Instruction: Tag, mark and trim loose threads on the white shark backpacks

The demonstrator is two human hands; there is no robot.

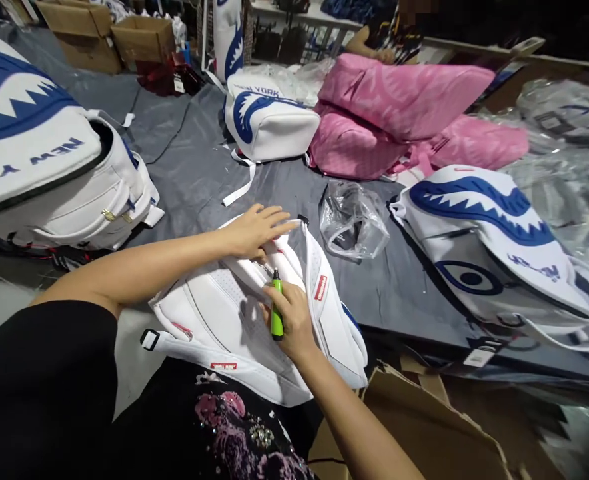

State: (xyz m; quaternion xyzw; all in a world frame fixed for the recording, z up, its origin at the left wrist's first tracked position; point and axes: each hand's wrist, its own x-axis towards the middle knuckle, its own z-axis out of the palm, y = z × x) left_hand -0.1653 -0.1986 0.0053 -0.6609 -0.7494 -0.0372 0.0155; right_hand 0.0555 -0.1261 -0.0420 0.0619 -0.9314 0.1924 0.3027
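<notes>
A white backpack point(214, 300) lies at the table's front edge and over my lap, its straps with red labels facing up. My left hand point(254, 232) rests on its upper part, fingers spread. In my right hand point(292, 320) is a bright green tool point(277, 307) with a black tip, held upright over the middle of the backpack. The tip is close to the fabric just below my left hand; whether it touches I cannot tell.
Behind lie a clear plastic bag point(354, 220), a white backpack point(284, 127) and pink bags point(394, 100). Shark-mouth backpacks stand at left point(49, 153) and right point(484, 233). An open cardboard box point(424, 427) is below right. Another person's hand point(385, 56) shows behind the pink bags.
</notes>
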